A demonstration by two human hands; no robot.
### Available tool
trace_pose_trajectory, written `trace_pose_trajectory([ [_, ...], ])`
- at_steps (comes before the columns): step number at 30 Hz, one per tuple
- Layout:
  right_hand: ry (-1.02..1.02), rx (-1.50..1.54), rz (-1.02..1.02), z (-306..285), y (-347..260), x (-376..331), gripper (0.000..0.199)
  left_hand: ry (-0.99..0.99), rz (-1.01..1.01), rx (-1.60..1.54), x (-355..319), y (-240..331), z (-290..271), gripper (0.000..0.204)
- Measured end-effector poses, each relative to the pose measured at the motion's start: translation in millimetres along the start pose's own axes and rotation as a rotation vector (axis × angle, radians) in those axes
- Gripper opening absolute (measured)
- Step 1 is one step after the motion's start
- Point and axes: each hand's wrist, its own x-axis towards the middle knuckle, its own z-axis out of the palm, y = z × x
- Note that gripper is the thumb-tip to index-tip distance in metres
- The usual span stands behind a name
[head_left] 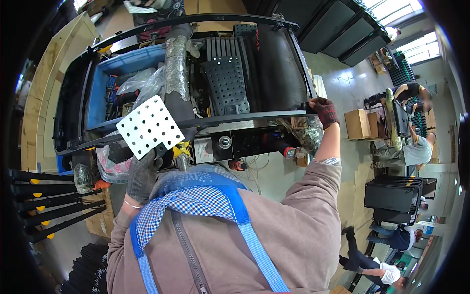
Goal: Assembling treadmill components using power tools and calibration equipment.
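My left hand [142, 175], in a grey work glove, grips a white metal plate [151, 126] with rows of round holes. It holds the plate by its near corner, where a small black tab shows, and the plate is tilted over the near rail of a long black frame [235, 117]. At that frame's near right corner is my right hand [324, 111], in a dark red and black glove. Its fingers are closed at the corner on a small dark piece that I cannot make out.
Inside the frame's outline lie a blue bin [105, 73] with tools and plastic bags, a film-wrapped roller [176, 68], a dark perforated plate [226, 83] and a wide black cylinder [279, 68]. Black bars [54, 196] stack at left. Cardboard boxes [360, 123] and several people are at right.
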Motion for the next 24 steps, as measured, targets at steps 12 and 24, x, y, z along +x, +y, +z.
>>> trace_pose_trajectory([
  [12, 0.182, -0.588, -0.15, 22.2, -33.0, -14.7, 0.024, -0.049, 0.205, 0.221, -6.1, 2.0, 4.3, 0.032],
  [24, 0.131, -0.024, -0.339, 142.7, -96.2, -71.6, 0.031, -0.019, 0.032, 0.005, -4.2, 5.2, 27.6, 0.034],
])
